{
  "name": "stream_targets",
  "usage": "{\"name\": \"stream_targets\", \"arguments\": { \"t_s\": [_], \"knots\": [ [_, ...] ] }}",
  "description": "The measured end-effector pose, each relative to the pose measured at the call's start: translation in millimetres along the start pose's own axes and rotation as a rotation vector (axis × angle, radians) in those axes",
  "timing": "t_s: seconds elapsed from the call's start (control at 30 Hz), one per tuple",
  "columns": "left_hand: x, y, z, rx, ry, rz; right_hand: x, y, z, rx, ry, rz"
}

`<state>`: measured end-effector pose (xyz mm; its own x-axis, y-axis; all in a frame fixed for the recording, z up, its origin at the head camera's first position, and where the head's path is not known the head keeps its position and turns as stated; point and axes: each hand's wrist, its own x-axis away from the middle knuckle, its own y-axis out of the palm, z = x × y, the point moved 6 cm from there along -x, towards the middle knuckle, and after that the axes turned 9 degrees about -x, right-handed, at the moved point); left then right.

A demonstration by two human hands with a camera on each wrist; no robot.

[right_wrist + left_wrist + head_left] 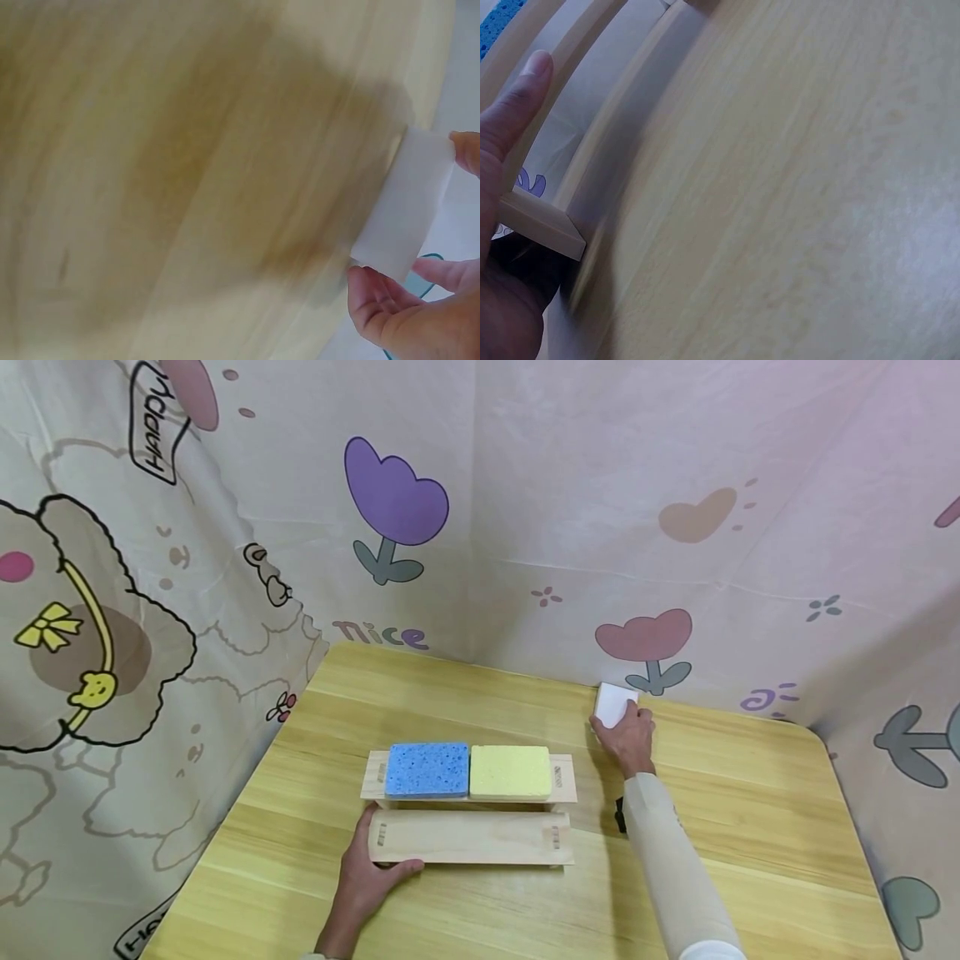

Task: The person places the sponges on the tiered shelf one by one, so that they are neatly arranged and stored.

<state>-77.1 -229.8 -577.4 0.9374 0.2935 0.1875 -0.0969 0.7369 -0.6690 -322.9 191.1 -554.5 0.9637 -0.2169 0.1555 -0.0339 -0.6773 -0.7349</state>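
A two-tier wooden rack [472, 837] stands on the table, and my left hand [363, 877] grips its left front end. In the left wrist view the thumb [517, 109] lies along the wooden slats. On the rack's back tier a blue sponge [427, 770] and a yellow sponge [510, 772] sit side by side; the front tier is bare. At the table's back edge, right of the rack, my right hand [632, 739] holds a white block [613, 703] between thumb and fingers. The right wrist view shows the white block [409, 202] gripped at its ends, close to the tabletop.
The wooden table [750, 810] ends at a printed cloth backdrop [525, 510] behind and on both sides. Beside the right forearm a small black object [620, 815] shows, partly hidden by the sleeve.
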Motion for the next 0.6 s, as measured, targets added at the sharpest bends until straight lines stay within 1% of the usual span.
{"name": "stream_targets", "arguments": {
  "t_s": [0.3,0.6],
  "knots": [
    [0.4,0.6,0.3,0.007,0.012,-0.002,0.5,-3.7,-3.0,0.020,0.036,-0.033],
    [-0.6,0.5,0.6,0.013,0.020,-0.011,2.1,-8.0,-3.5,0.063,0.023,-0.065]
  ]
}}
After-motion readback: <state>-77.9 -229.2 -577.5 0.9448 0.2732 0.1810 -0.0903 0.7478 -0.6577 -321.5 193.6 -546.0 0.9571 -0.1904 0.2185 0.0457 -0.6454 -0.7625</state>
